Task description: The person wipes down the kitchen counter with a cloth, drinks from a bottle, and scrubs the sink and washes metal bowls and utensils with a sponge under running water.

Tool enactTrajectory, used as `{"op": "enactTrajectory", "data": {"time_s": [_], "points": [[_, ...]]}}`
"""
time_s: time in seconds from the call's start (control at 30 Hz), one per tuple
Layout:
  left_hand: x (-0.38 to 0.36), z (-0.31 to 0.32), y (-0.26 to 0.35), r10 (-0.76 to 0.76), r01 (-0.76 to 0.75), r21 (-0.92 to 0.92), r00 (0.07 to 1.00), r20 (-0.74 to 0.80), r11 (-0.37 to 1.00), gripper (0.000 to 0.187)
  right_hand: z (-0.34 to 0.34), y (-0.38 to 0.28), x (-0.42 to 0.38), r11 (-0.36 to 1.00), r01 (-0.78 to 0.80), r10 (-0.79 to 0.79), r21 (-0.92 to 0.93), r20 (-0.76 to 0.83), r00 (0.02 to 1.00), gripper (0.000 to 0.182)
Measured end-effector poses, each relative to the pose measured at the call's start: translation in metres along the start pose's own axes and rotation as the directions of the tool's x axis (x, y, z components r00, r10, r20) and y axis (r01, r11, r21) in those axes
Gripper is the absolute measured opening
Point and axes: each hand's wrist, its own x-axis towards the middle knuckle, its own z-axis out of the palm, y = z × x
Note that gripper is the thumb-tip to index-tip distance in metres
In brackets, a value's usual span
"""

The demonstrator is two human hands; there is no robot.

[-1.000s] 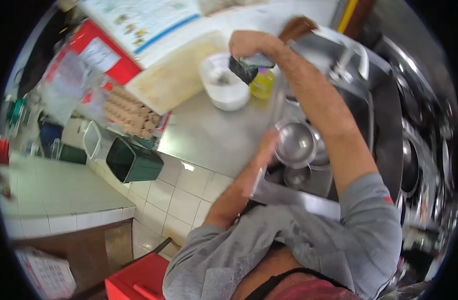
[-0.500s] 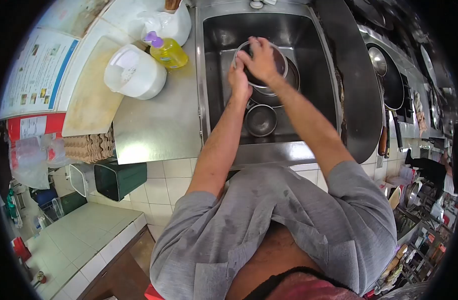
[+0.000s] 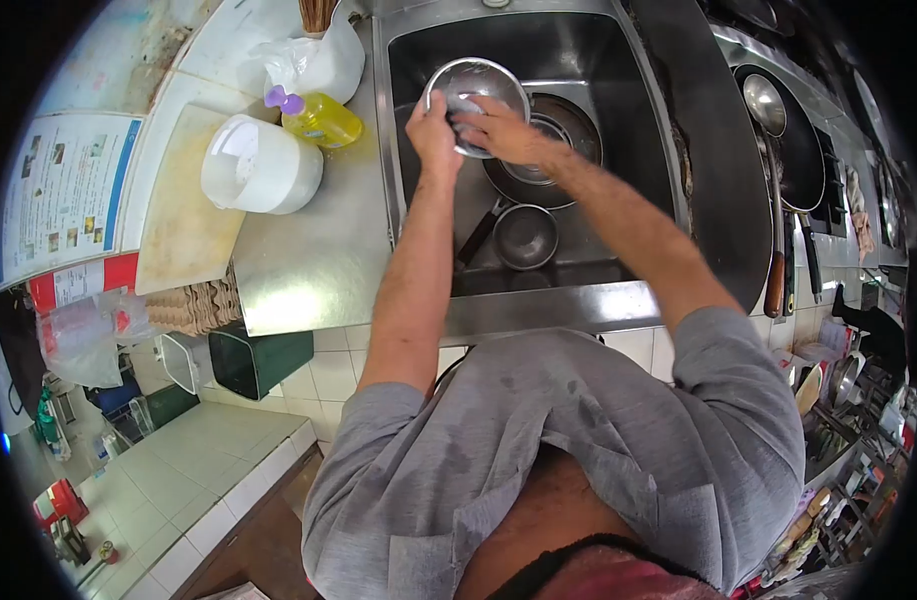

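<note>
My left hand point(image 3: 434, 136) is closed on the rim of a round metal bowl point(image 3: 478, 76), held tilted above the sink point(image 3: 618, 130). My right hand point(image 3: 498, 132) reaches into the bowl with its fingers stretched against the inner surface; I see nothing held in it. Beneath the bowl, a dark frying pan point(image 3: 576, 112) lies on the sink floor with round metalware in it, partly hidden by my right hand and forearm. Closer to the front edge sits a small metal bowl point(image 3: 525, 237), beside the pan's black handle point(image 3: 478, 236).
On the left counter stand a yellow soap bottle point(image 3: 323, 122) with a purple pump, a white tub point(image 3: 262, 164) and a cutting board point(image 3: 183, 205). A wok point(image 3: 801, 165) and ladle point(image 3: 765, 104) are at the right. Bins point(image 3: 258, 360) stand below the counter.
Both hands and the bowl have shifted left within the sink, uncovering more of the frying pan. My right hand has moved from the bowl's far side down to its near inner side.
</note>
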Motion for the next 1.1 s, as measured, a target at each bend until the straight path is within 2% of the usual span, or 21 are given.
{"op": "enactTrajectory", "data": {"time_s": [0.1, 0.2, 0.23, 0.33, 0.37, 0.43, 0.5, 0.53, 0.6, 0.63, 0.67, 0.73, 0.77, 0.83, 0.87, 0.93, 0.97, 1.0, 1.03, 1.07, 1.1], "points": [[-0.006, 0.002, -0.014, 0.024, -0.021, 0.061, 0.999, -0.037, 0.998, 0.022, -0.043, 0.011, 0.015, 0.856, 0.011, 0.055, -0.517, 0.111, 0.992, 0.040], [-0.009, 0.026, -0.020, 0.106, -0.101, 0.049, 0.989, -0.100, 0.994, 0.023, -0.007, 0.009, 0.039, 0.909, -0.374, 0.280, -0.184, -0.394, 0.875, 0.031], [-0.009, 0.026, -0.019, 0.066, -0.066, -0.004, 0.991, -0.117, 0.998, 0.023, -0.009, -0.010, 0.044, 0.874, -0.469, 0.485, 0.128, -0.298, 0.822, 0.026], [0.011, 0.006, 0.000, -0.002, 0.003, 0.045, 1.000, -0.025, 0.999, 0.030, 0.000, -0.016, 0.028, 0.921, -0.372, 0.359, 0.114, 0.124, 0.925, 0.024], [0.016, -0.005, 0.004, 0.021, -0.029, 0.172, 0.999, 0.050, 0.985, 0.030, -0.010, -0.017, 0.016, 0.923, -0.367, 0.355, 0.115, 0.114, 0.928, 0.024], [0.003, 0.008, 0.020, -0.002, -0.013, 0.347, 0.999, 0.043, 0.938, 0.021, -0.032, -0.010, -0.004, 0.897, 0.115, -0.113, -0.426, 0.030, 0.993, 0.026], [0.005, 0.003, -0.010, 0.021, -0.034, 0.232, 0.998, 0.060, 0.972, 0.025, -0.038, -0.007, 0.011, 0.811, -0.134, 0.096, -0.569, -0.097, 0.991, 0.026], [0.005, 0.009, -0.020, 0.050, -0.055, 0.165, 0.998, 0.036, 0.985, 0.028, -0.041, -0.009, 0.022, 0.794, -0.253, 0.161, -0.553, -0.210, 0.964, 0.027], [-0.008, 0.028, -0.023, 0.040, -0.038, 0.065, 0.999, -0.017, 0.997, 0.026, -0.012, -0.015, 0.041, 0.821, -0.545, 0.421, -0.173, -0.461, 0.781, 0.028], [-0.009, 0.031, -0.021, -0.018, 0.016, -0.035, 0.999, -0.046, 0.999, 0.025, 0.001, -0.005, 0.045, 0.800, -0.592, 0.590, 0.096, -0.300, 0.749, 0.029], [-0.004, 0.021, -0.022, -0.014, 0.013, -0.037, 0.999, -0.033, 0.999, 0.025, 0.005, -0.005, 0.042, 0.847, -0.442, 0.493, 0.294, -0.125, 0.861, 0.027], [0.012, -0.006, -0.009, -0.110, 0.117, -0.092, 0.991, 0.073, 0.989, 0.027, 0.004, -0.014, 0.026, 0.970, -0.064, 0.090, 0.235, -0.105, 0.990, 0.024], [0.010, -0.006, 0.007, -0.124, 0.126, -0.025, 0.989, 0.084, 0.992, 0.027, -0.008, -0.019, 0.018, 0.970, -0.062, 0.092, 0.237, -0.119, 0.989, 0.024], [0.004, -0.004, 0.015, -0.177, 0.173, 0.040, 0.976, 0.127, 0.984, 0.029, -0.044, -0.025, 0.004, 0.906, 0.357, -0.329, -0.226, 0.154, 0.932, 0.022], [0.001, -0.004, 0.014, -0.237, 0.224, 0.099, 0.958, 0.160, 0.970, 0.030, -0.049, -0.019, 0.004, 0.907, 0.355, -0.330, -0.225, 0.144, 0.933, 0.022], [-0.007, 0.006, -0.005, -0.114, 0.099, 0.115, 0.984, 0.139, 0.988, 0.029, -0.065, -0.002, 0.016, 0.774, 0.403, -0.331, -0.489, 0.231, 0.915, 0.022], [-0.014, 0.016, -0.011, -0.014, -0.001, 0.140, 0.994, 0.107, 0.990, 0.029, -0.057, 0.001, 0.016, 0.818, 0.202, -0.231, -0.538, 0.013, 0.973, 0.024], [-0.018, 0.027, -0.016, 0.089, -0.100, 0.163, 0.993, 0.075, 0.982, 0.028, -0.040, -0.001, 0.021, 0.812, 0.197, -0.232, -0.550, 0.005, 0.973, 0.024], [-0.015, 0.033, -0.022, 0.217, -0.235, 0.352, 0.972, 0.089, 0.906, 0.031, -0.017, -0.008, 0.028, 0.910, -0.312, 0.214, -0.272, -0.335, 0.918, 0.024], [-0.011, 0.036, -0.030, 0.307, -0.319, 0.444, 0.946, 0.102, 0.837, 0.032, 0.003, -0.007, 0.031, 0.723, -0.673, 0.651, 0.154, -0.474, 0.592, 0.026], [-0.010, 0.037, -0.025, 0.377, -0.391, 0.571, 0.914, 0.148, 0.722, 0.031, 0.019, 0.006, 0.029, 0.683, -0.563, 0.720, 0.466, -0.300, 0.626, 0.029]]}}
